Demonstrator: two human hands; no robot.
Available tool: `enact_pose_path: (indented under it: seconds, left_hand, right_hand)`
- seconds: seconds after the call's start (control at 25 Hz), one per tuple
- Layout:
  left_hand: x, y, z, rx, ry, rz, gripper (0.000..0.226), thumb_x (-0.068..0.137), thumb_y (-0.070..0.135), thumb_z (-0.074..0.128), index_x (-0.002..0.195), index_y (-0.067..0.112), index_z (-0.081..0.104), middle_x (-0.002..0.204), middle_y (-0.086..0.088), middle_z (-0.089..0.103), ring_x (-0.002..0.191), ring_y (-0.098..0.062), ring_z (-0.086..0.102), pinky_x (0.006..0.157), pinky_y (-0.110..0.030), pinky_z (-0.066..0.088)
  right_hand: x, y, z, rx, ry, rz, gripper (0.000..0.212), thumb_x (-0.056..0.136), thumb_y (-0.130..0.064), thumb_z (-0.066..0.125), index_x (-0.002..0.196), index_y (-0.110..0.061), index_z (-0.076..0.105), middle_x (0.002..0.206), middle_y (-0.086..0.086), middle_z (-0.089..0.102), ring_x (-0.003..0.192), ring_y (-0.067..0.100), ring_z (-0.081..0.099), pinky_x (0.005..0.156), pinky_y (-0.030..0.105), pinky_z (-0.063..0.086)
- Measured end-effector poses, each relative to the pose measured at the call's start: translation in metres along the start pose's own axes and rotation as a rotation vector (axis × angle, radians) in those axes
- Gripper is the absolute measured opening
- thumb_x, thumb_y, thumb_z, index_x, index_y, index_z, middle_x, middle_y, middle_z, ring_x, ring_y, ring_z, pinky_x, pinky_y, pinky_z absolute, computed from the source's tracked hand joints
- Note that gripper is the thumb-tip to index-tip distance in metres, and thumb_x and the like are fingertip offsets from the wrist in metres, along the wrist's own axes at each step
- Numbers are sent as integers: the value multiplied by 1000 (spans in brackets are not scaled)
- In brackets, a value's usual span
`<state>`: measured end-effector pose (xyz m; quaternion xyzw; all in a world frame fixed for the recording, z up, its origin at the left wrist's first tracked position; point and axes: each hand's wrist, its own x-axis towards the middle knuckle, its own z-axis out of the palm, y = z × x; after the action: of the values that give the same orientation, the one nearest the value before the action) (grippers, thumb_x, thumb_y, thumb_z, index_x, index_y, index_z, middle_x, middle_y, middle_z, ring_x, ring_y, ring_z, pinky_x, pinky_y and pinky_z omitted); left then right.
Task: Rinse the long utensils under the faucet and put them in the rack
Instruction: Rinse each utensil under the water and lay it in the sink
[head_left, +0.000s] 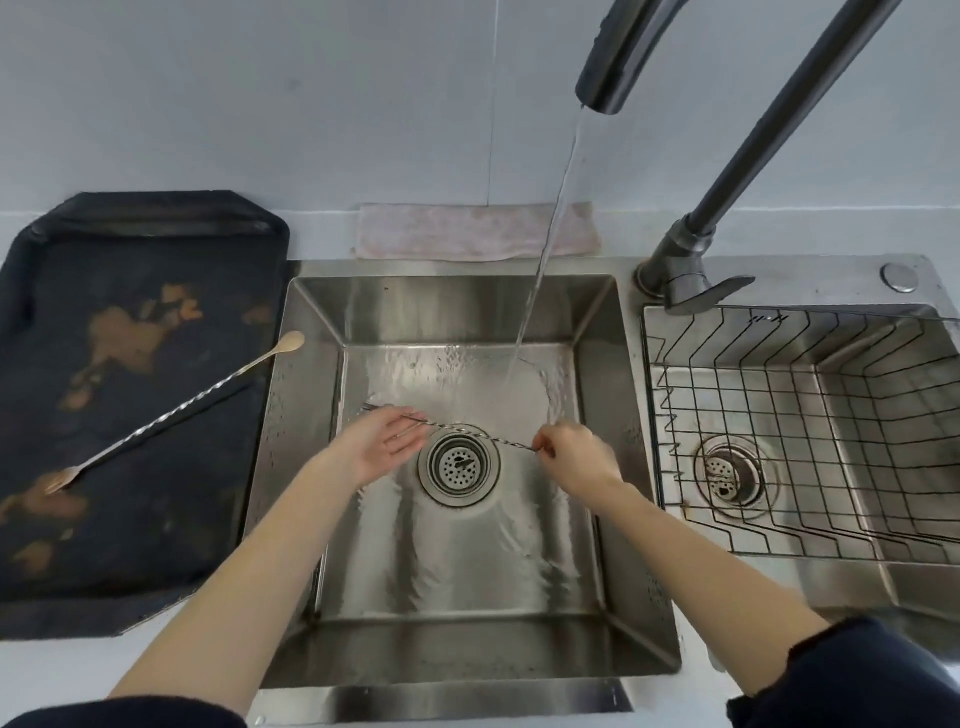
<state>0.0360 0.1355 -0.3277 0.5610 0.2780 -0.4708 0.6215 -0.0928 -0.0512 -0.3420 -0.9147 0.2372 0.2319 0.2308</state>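
A thin twisted silver bar utensil (467, 429) stretches across the left sink basin (457, 561), above the drain (459, 465). My right hand (579, 457) pinches its right end. My left hand (387, 444) lies flat and palm-up under its left part, fingers spread; the fork tip pokes out past the hand. Water streams from the dark faucet (608, 78) and lands behind the utensil without touching it. A second long utensil, a gold bar spoon (171, 415), lies diagonally on the black tray (156, 571) at the left. The wire rack (779, 426) sits in the right basin with nothing in it.
A pinkish cloth (475, 232) lies folded behind the left basin. The faucet's base and lever (691, 280) stand between the two basins. The tray carries brown stains. A second drain (727, 475) shows under the rack.
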Motion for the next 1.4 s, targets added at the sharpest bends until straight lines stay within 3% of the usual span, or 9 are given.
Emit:
enact_pose_path:
  seconds: [0.08,0.36,0.52,0.68,0.84,0.96,1.04,1.2,1.4]
  left_hand:
    - [14,-13,-5,-36,54,-63,26,96,5,36,73,5,49,87,-10,57,80,-19,55,99,-38,41]
    - [44,-43,-19,-181,127,-233,24,95,3,32,79,0,50,88,-14,55,106,-26,48,97,-41,38]
    - [46,-47,-20,-261,160,-236,23,94,3,37,74,1,48,84,-12,54,86,-24,55,108,-41,35]
    - [44,-47,-19,-256,160,-217,24,94,5,39,73,2,49,97,-13,57,92,-25,55,106,-39,36]
    - [33,-43,-16,8,145,-158,21,95,11,41,76,12,48,134,-13,51,120,-24,51,105,-38,37]
    - [17,-39,-14,353,175,-48,10,95,17,43,96,13,52,125,-13,56,109,-23,53,92,-35,39]
    - [0,-33,-11,589,176,74,16,94,16,41,102,14,55,113,-11,55,101,-22,50,82,-32,39]
    - [-36,-19,-9,1057,204,346,37,93,10,39,129,7,47,137,-13,50,127,-27,45,103,-29,35]
    - [-76,1,-27,1255,298,673,35,93,16,40,125,13,52,126,-10,61,115,-28,56,95,-32,43]
  right_hand:
    - [6,2,15,-50,-66,11,26,95,-16,44,116,-15,61,124,9,57,113,31,56,89,39,49]
    - [20,7,47,-145,-188,22,28,95,-15,43,117,-14,60,125,10,57,114,30,56,90,38,48]
    - [19,7,52,-161,-185,40,29,95,-9,40,115,-12,61,123,10,58,112,30,57,88,37,48]
    - [17,3,52,-190,-157,37,29,95,-8,40,116,-12,60,122,10,59,112,29,56,89,37,48]
    - [8,-4,43,-226,-142,17,30,95,-11,40,119,-10,58,124,11,58,116,30,53,93,39,46]
    - [-2,-16,29,-227,-132,-16,31,94,-13,41,121,-12,56,126,11,58,117,31,53,96,40,44]
    - [-10,-27,19,-232,-119,-49,32,94,-16,44,125,-14,54,129,10,57,119,32,53,99,41,42]
    - [-31,-56,-3,-229,-75,-128,37,94,-21,46,130,-15,50,132,10,56,121,32,51,102,42,39]
    - [-49,-103,-22,-202,21,-254,41,95,-19,45,136,-16,44,138,9,50,125,33,47,105,41,37]
